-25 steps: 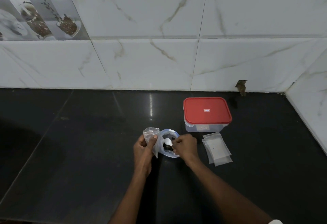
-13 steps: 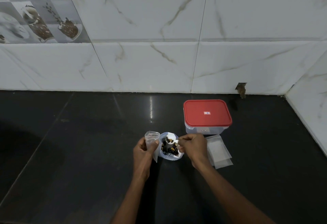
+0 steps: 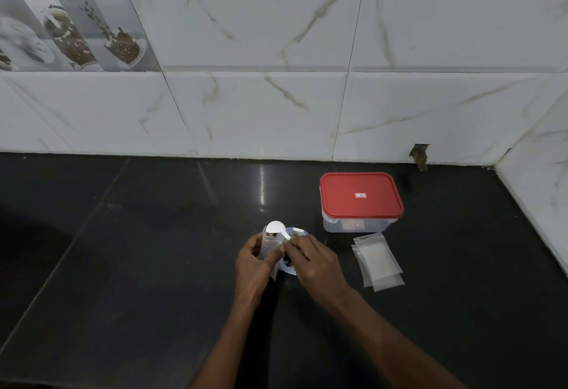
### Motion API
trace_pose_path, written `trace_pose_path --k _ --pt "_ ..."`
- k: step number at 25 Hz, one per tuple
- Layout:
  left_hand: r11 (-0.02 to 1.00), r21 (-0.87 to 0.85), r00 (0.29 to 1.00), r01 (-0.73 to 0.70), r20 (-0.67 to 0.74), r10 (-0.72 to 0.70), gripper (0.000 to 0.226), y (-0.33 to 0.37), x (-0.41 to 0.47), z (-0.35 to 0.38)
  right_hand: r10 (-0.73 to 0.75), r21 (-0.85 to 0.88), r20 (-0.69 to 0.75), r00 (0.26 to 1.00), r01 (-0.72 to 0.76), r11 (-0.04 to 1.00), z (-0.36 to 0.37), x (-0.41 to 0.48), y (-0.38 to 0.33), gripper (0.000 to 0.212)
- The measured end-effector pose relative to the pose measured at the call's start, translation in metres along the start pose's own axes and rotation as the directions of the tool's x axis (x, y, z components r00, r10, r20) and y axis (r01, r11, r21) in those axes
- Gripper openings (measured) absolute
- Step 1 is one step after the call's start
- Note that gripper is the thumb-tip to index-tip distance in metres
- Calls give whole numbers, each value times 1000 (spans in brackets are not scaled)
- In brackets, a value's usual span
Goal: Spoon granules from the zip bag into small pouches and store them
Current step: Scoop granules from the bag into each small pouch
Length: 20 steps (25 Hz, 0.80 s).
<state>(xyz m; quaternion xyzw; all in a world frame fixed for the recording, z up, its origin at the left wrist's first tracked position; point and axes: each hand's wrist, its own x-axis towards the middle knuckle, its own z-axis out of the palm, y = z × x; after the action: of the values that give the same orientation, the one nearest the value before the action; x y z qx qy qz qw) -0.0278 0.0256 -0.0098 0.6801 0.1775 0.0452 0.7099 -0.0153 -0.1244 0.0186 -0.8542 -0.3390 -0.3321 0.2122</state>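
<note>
Left hand (image 3: 255,261) gripped the small clear plastic pouch (image 3: 266,245) upright, fingers curled round its sides, probably to keep the thin film from folding shut at the mouth. Right hand (image 3: 310,262) pinched the handle of the white plastic spoon (image 3: 275,228), with the round bowl directly over the pouch mouth and touching or just above it. Judged step: tipping a spoonful in. Whether the bowl was loaded could not be told.

The clear zip bag (image 3: 295,230) stood open on the counter just behind and beneath the right hand, close enough for short spoon travel. A few dark granules (image 3: 287,263) showed through its soft, crinkled wall.

The stack of flat empty pouches (image 3: 378,261), translucent and fanned slightly, lay to the right within easy reach. Just beyond it sat the clear rectangular plastic box with a red lid (image 3: 361,195), lid on, presumably the store.

All rested on the glossy black stone counter (image 3: 153,265), against the white marble-veined tiled wall (image 3: 276,105).
</note>
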Motion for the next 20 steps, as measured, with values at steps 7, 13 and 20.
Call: trace_pose_path --k 7,13,20 --pt "1000 -17 1000 -9 -12 9 26 0 0 0 529 201 23 849 -522 829 -3 10 7 11" --pt "996 -84 999 32 -13 -34 20 -1 0 -3 475 -91 370 799 -477 874 8 -11 12 15" --pt "989 -143 999 47 -20 -50 20 -7 1 -3 510 -141 532 676 -523 841 39 -4 -2 29"
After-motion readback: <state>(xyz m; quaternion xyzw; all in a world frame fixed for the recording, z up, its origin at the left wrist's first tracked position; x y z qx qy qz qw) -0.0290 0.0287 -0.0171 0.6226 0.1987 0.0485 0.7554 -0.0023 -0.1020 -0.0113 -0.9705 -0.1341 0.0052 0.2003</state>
